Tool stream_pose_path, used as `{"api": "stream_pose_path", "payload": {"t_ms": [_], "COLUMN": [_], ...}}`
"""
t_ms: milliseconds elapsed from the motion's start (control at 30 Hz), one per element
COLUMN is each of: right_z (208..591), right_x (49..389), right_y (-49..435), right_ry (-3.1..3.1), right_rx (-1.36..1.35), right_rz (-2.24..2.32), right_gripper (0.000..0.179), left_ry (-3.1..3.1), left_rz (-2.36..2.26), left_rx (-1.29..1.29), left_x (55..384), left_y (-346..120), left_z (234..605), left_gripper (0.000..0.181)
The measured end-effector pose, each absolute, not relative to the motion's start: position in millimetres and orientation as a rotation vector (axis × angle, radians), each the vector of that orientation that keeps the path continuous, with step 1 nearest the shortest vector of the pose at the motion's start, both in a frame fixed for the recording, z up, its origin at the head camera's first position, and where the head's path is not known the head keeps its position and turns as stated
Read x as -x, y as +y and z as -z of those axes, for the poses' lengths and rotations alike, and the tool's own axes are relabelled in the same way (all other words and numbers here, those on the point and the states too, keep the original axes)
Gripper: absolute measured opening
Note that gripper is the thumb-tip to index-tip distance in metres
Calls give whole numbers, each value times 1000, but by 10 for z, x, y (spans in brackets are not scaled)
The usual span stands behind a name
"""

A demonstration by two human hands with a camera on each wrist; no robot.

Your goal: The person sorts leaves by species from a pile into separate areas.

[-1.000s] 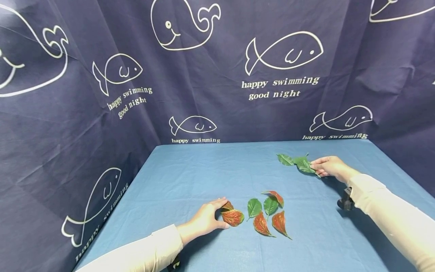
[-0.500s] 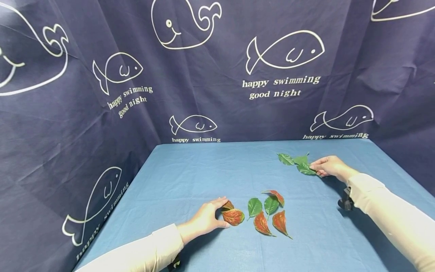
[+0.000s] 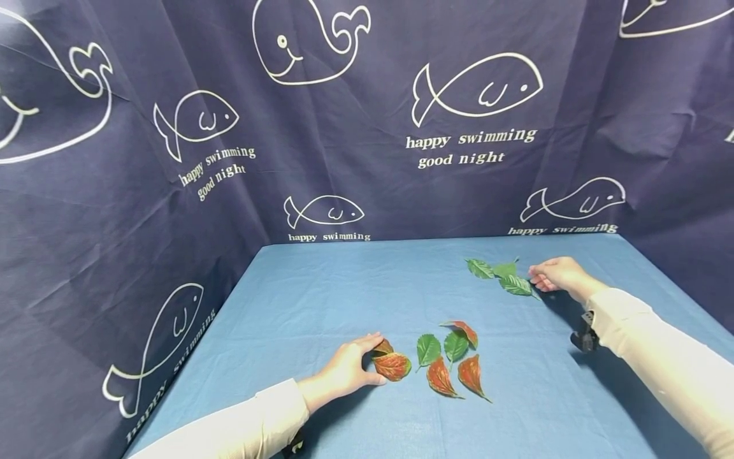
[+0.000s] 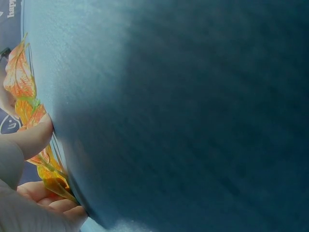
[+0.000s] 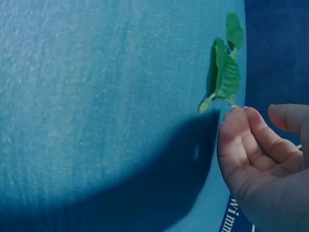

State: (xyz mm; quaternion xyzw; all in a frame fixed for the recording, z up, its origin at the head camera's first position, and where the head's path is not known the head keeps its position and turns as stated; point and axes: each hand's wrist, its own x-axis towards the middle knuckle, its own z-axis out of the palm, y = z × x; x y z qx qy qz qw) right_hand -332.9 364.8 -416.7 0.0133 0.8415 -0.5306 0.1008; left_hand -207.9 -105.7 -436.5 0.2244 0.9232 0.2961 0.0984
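In the head view my left hand (image 3: pixel 347 369) rests on the table, its thumb and fingers set apart beside two red-and-yellow leaves. The front leaf (image 3: pixel 392 366) overlaps a browner leaf (image 3: pixel 383 347) behind it; in the left wrist view the thumb and fingertips lie against these orange leaves (image 4: pixel 44 155). At the back right, my right hand (image 3: pixel 559 276) hovers just beside a group of green leaves. Its loosely bent fingers hold nothing. The nearest green leaf (image 3: pixel 515 285) lies by another green leaf (image 3: pixel 505 269), with a third leaf (image 3: pixel 480 268) farther left.
Between the hands lie two green leaves (image 3: pixel 428 350) and several red leaves (image 3: pixel 471 374), some overlapping. A blue cloth covers the table (image 3: pixel 321 287). Dark blue fabric (image 3: pixel 367 153) printed with white fish and whales hangs behind and at the sides.
My right hand has let go of the nearest green leaf and drawn slightly up and away to the right. That leaf now lies flat by the others. The left hand has stayed still.
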Motion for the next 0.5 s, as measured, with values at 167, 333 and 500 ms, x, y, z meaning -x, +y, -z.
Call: {"api": "stream_pose_path", "payload": {"t_ms": [167,333,500], "right_z": [4181,4169,4126], "right_x": [3326,3290,3300], "right_y": [3643,3573,3509], "right_ry": [2528,2524,2500], "right_rx": [-17,-8,17], "right_rz": [1613,1658,1692], "right_gripper": [39,42,42], "left_ry": [2741,2730,2727], "left_rz": [-866,-867,-885], "left_rx": [-659,-645,-642], "left_x": [2078,2070,2085], "left_y": [-1054,-1055,-1055], "left_z": [4370,4378,4383], "left_gripper": [78,78,78]}}
